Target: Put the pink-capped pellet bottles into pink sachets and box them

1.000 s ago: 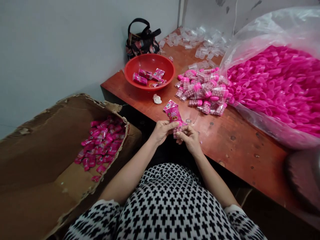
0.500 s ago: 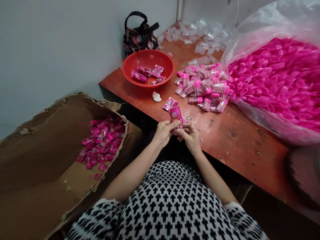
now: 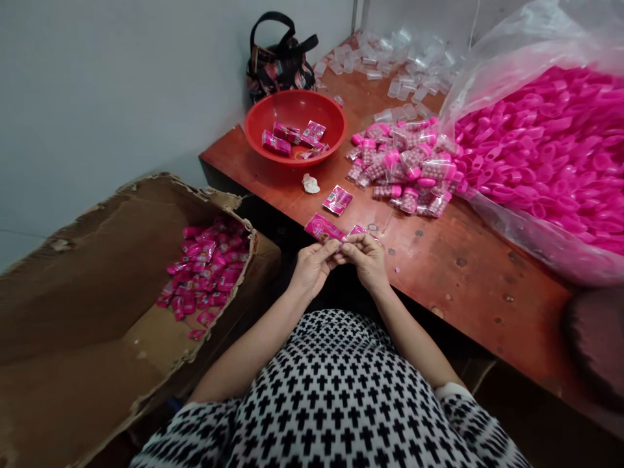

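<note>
— Grip?
— I'm watching the left hand (image 3: pixel 312 263) and right hand (image 3: pixel 369 259) pinching tight on a pink sachet (image 3: pixel 324 229).
— Where?
— It's hanging over the near edge of the wooden table (image 3: pixel 463 273), just this side of a loose sachet (image 3: pixel 337 199).

No lettering can be read in full. Pink sachet (image 3: pixel 324 229), pinched at the fingers of the left hand (image 3: pixel 312 265) and right hand (image 3: pixel 366 260): large white looping letters on its face, too blurred to spell out. Second sachet (image 3: pixel 337 199), flat on the tabletop (image 3: pixel 439 273): a small pale printed panel, illegible. Bowl sachets (image 3: pixel 275 142) in the red bowl (image 3: pixel 253 130) and boxed sachets (image 3: pixel 205 273) in the cardboard box (image 3: pixel 97 260): print shows only as pale flecks, with no brand or number legible
</note>
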A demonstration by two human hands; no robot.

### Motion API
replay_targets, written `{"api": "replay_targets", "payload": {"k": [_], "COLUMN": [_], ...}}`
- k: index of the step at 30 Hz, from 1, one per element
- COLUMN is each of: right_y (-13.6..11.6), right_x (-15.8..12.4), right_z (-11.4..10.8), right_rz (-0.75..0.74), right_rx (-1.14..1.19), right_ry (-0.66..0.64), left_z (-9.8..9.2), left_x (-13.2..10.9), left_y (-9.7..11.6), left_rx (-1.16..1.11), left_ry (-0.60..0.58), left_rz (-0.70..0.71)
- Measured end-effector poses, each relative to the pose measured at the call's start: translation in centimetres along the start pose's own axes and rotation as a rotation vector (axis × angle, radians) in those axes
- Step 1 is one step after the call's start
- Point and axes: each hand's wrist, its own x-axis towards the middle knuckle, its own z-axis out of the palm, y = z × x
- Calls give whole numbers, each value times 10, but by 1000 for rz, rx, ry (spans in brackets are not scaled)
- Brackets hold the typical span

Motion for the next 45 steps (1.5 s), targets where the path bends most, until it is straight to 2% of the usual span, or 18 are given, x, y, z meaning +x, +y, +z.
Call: {"api": "replay_targets", "payload": {"k": [3, 5, 7, 9, 11, 14, 16, 18, 23, 25, 27, 29, 31, 33, 35, 38, 42, 45], "right_y": [-7, -16, -24, -31, -35, -36, -35, -34, -33, -33, -33, -33, -32, -28, -25, -31, -57, -69], "right_x": [3, 3, 3, 3, 2, 2, 3, 6, 24, 30, 34, 35, 33, 31, 30, 39, 77, 107], "right_z": [-1, -12, -30, -48, -62, -72, -74, -76, -74, -70, -65, -60, -54, -50, -49, -53, -57, -59], "right_rz": [-12, -56, -114, -155, -164, -161, -164, -166, -182, -157, -106, -65, -41, -35, -38, -117, -378, -413], "right_rx": [-36, -69, -126, -204, -278, -358, -434, -557, -1015, -999, -782, -525, -362, -303, -335, -648, -1494, -1910], "right_ry": [-2, 63, 144, 206, 240, 261, 250, 211, 95, 64, 58, 86, 120, 127, 94, 42, 104, 79], "left_z": [-14, -25, -33, -32, -24, -8, -3, -4, -12, -13, -10, -4, 3, 10, 14, 15, 10, 7], "left_x": [-8, -7, 0, 12, 27, 46, 54, 59, 63, 61, 56, 49, 40, 34, 30, 31, 32, 31], "left_y": [22, 37, 41, 30, 10, -21, -34, -40, -40, -38, -35, -32, -30, -29, -28, -26, -24, -21], "left_rx": [-47, -22, 130, 450, 904, 1416, 1580, 1632, 1537, 1430, 1245, 962, 643, 383, 227, 181, 265, 253], "left_ry": [162, 292, 332, 235, 51, -105, -121, -107, -155, -191, -165, -76, -26, -32, -34, 36, 96, 130], "left_rz": [235, 443, 578, 633, 669, 728, 747, 778, 870, 885, 840, 668, 377, 115, -1, -8, -17, -23]}}
